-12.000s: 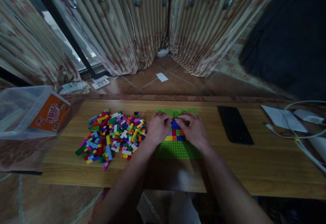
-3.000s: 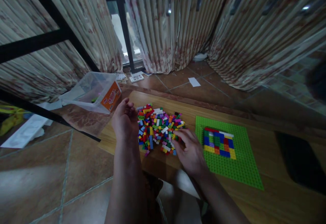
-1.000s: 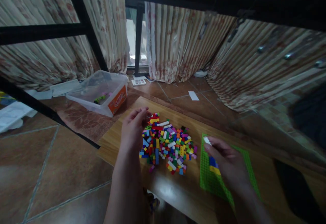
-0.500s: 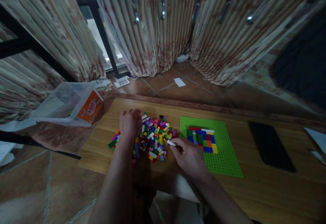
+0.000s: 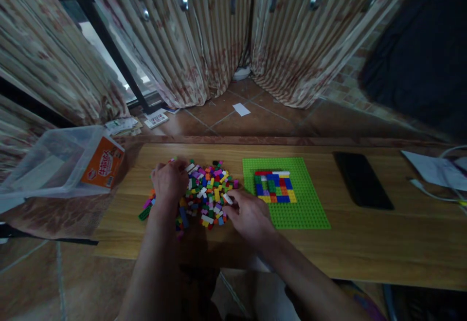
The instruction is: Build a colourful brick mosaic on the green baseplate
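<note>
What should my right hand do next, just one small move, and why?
Probably lift the white brick over to the green baseplate. Your right hand already grips it at the edge of the loose brick pile, and the baseplate lies just to the right, with bare studs around its patch of coloured bricks.

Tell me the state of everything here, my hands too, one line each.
Loose bricks: heaped, colours mixed
Left hand: fingers curled over these
Right hand: pinching a white brick
Green baseplate: flat, partly built on
Clear box: open
Black device: lying flat, face dark
Curtains: hanging, parted at left
</note>
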The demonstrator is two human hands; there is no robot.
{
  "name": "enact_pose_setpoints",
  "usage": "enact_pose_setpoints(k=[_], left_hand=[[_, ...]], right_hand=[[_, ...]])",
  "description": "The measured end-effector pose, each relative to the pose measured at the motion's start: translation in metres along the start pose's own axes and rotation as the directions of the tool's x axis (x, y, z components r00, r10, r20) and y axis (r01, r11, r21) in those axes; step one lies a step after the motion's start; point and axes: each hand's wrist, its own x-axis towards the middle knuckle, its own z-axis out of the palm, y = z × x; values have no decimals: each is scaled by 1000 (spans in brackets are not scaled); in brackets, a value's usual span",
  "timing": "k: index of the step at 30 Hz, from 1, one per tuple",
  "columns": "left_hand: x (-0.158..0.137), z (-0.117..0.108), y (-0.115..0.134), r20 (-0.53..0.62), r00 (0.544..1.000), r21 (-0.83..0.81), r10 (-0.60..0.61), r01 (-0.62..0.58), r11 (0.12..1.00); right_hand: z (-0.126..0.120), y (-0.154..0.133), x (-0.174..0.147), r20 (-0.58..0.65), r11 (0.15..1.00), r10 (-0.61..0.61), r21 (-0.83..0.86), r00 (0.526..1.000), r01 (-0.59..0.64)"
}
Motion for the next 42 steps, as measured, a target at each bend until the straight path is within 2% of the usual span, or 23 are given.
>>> enact_pose_setpoints(k=[3, 6, 8, 10, 13, 17, 23, 28, 32, 37, 40, 42], left_hand=[[0, -1, 1, 3, 1000, -15, -9, 9, 1000], [-2, -5, 0, -40, 999, -52, -4, 2, 999], [-7, -12, 0, -86, 996, -118, -1, -10, 993], [-15, -18, 0, -102, 995, -219, 16, -38, 975], [-33, -24, 3, -17, 996, -331, 92, -93, 939], [-50, -24, 12, 117, 978, -317, 175, -130, 940], [-51, -23, 15, 151, 978, -310, 146, -94, 946], [-50, -25, 18, 115, 983, -394, 144, -88, 915], [-52, -23, 29, 109, 966, -601, 234, -124, 789], [-55, -20, 44, 82, 940, -786, 331, -143, 602], [-56, -21, 50, 135, 914, -882, 382, -64, 466], [-57, -23, 53, 173, 914, -919, 368, 16, 393]], right_hand=[[-4, 3, 1, -33, 999, -12, 37, 999, 13], [-7, 10, 5, -118, 999, -35, 24, 992, 38], [-8, 14, 9, -160, 998, -62, -2, 985, 63], [-7, 17, 12, -149, 995, -103, -28, 983, 100], [-7, 15, 16, -99, 989, -148, -40, 984, 145], [-5, 12, 21, -72, 990, -134, -53, 988, 131], [-3, 9, 29, -58, 990, -83, -122, 995, 75], [4, 6, 26, -98, 991, -48, -127, 994, 35], [7, 6, 23, -159, 997, -52, -59, 986, 44], [3, 5, 21, -236, 963, -114, 214, 965, 166], [-2, 2, 20, -283, 920, -119, 328, 952, 213], [-5, 2, 19, -298, 896, -113, 381, 948, 227]])
